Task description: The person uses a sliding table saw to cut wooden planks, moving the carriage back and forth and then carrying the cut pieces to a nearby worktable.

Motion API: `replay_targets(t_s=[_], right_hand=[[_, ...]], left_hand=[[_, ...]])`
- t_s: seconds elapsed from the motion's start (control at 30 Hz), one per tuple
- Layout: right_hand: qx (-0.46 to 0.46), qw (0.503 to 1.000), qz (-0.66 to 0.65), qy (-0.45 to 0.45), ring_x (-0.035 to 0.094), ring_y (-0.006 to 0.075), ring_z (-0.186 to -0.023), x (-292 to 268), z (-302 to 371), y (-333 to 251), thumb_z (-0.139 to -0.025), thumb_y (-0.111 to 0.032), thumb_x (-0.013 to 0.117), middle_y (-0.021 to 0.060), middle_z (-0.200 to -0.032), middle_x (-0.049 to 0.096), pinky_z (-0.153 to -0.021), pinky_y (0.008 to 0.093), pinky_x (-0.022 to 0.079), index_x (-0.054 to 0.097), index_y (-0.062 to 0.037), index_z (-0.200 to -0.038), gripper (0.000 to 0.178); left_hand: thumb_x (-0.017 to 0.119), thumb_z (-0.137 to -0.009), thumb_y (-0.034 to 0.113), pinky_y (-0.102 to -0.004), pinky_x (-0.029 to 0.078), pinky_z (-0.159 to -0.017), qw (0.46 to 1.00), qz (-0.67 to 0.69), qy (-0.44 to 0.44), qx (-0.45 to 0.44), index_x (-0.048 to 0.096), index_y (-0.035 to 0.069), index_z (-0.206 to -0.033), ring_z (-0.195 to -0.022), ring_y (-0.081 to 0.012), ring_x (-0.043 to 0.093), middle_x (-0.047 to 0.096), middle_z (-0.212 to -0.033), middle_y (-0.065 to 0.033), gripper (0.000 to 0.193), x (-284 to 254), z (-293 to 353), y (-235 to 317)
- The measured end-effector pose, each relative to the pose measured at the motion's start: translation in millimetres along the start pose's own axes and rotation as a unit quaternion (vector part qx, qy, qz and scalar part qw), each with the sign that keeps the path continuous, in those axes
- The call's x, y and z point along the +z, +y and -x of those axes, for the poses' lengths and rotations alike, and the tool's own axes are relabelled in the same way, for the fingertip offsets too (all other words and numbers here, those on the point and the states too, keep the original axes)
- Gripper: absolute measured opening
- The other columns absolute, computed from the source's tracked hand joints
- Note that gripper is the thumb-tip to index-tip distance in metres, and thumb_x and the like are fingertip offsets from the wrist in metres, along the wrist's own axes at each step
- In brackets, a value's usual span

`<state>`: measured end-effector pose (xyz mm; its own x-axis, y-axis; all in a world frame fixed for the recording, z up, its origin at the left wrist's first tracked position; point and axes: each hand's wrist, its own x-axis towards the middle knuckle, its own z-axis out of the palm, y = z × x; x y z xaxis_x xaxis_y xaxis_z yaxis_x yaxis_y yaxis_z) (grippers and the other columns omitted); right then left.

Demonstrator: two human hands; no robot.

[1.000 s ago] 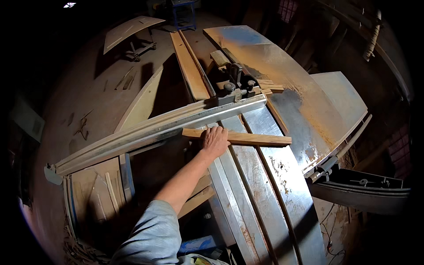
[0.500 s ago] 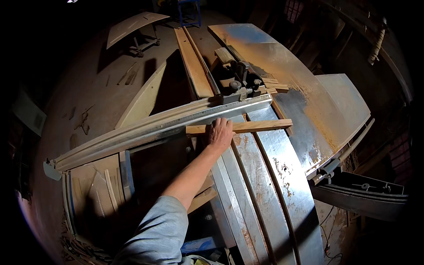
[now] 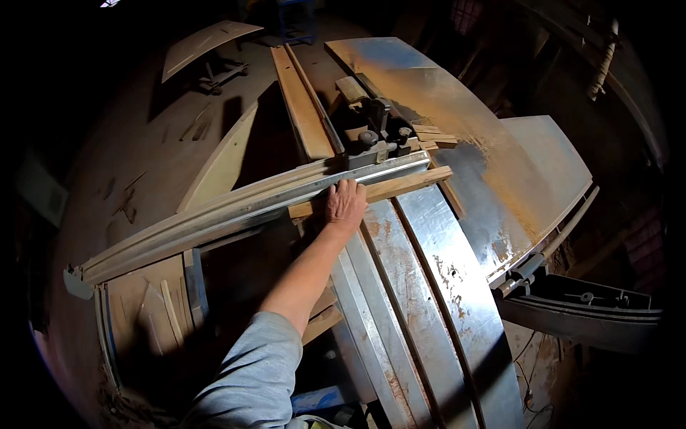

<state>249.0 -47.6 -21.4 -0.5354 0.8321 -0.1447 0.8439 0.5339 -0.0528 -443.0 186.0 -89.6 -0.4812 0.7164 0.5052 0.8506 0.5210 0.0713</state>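
Note:
My left hand (image 3: 346,204) is closed over a squared wooden strip (image 3: 409,185), with its fingers over the far side. The strip lies across a metal saw table (image 3: 457,268) and runs along a long metal fence (image 3: 396,166). Its right end reaches toward a narrow wooden insert (image 3: 450,196) in the table. The thumb is hard to make out from above. My right hand is not in view.
Beyond the fence stand dark clamp-like fittings (image 3: 380,121) and several small wood offcuts (image 3: 434,136). A wide dusty side table (image 3: 475,121) extends to the right. Thin strips (image 3: 171,314) lie at lower left. A board on a wheeled stand (image 3: 207,46) is far left.
My left hand has moved the strip away from me, closer to the fence; it now lies along the fence's face. The whole view has shifted slightly.

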Motion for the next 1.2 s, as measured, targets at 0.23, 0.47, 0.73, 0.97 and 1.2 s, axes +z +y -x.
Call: replay_targets(t_s=[0.23,0.47,0.73,0.97,1.2], right_hand=[[0.053,0.993,-0.063,-0.080,0.047,0.0518,-0.122,25.1,21.1,21.6,-0.076,-0.056,0.079,0.0285,-0.141,0.047,-0.097,0.0612,0.044,0.053,-0.0136,-0.139,0.081],[0.043,0.993,-0.093,-0.059,0.047,0.0531,-0.120,22.2,17.7,18.7,-0.077,-0.053,0.080,0.0302,-0.141,0.045,-0.097,0.0604,0.043,0.051,-0.0088,-0.141,0.083],[-0.010,1.000,-0.001,0.005,0.057,0.0491,-0.106,54.8,27.2,31.7,-0.067,-0.058,0.085,0.0284,-0.129,0.055,-0.086,0.0595,0.048,0.055,-0.0111,-0.130,0.084],[-0.015,1.000,0.022,0.013,0.058,0.0497,-0.108,58.0,18.9,39.1,-0.058,-0.063,0.087,0.0279,-0.130,0.055,-0.086,0.0591,0.050,0.056,-0.0135,-0.131,0.094],[-0.023,0.998,0.051,0.002,0.058,0.0474,-0.110,53.6,15.9,39.2,-0.054,-0.063,0.089,0.0265,-0.132,0.056,-0.090,0.0572,0.049,0.057,-0.0136,-0.131,0.097]], left_hand=[[0.084,-0.071,0.033,-0.0471,0.040,-0.094,0.999,-0.033,-0.015,0.005,0.067,0.010,-0.095,-0.109,-0.0304,0.052,0.057,-0.107,-0.0098,0.037,0.1,-10.1,-3.5],[0.085,-0.071,0.041,-0.0535,0.031,-0.109,0.998,-0.015,-0.032,-0.061,0.054,0.004,-0.124,-0.120,-0.0347,0.046,0.053,-0.121,-0.0165,0.071,-21.5,-21.0,-7.9],[0.082,-0.076,0.045,-0.0605,0.019,-0.115,0.990,0.001,-0.109,-0.093,0.047,0.002,-0.136,-0.129,-0.0376,0.042,0.050,-0.132,-0.0225,0.082,-21.5,-27.3,-4.5],[0.081,-0.077,0.043,-0.0560,0.025,-0.111,0.997,0.020,-0.057,-0.050,0.056,0.018,-0.138,-0.120,-0.0365,0.044,0.049,-0.124,-0.0196,0.069,-19.1,-20.4,-14.0],[0.081,-0.076,0.043,-0.0550,0.028,-0.109,0.998,0.039,-0.026,-0.039,0.061,0.021,-0.134,-0.117,-0.0365,0.045,0.050,-0.119,-0.0186,0.066,-19.3,-18.7,-15.4]])
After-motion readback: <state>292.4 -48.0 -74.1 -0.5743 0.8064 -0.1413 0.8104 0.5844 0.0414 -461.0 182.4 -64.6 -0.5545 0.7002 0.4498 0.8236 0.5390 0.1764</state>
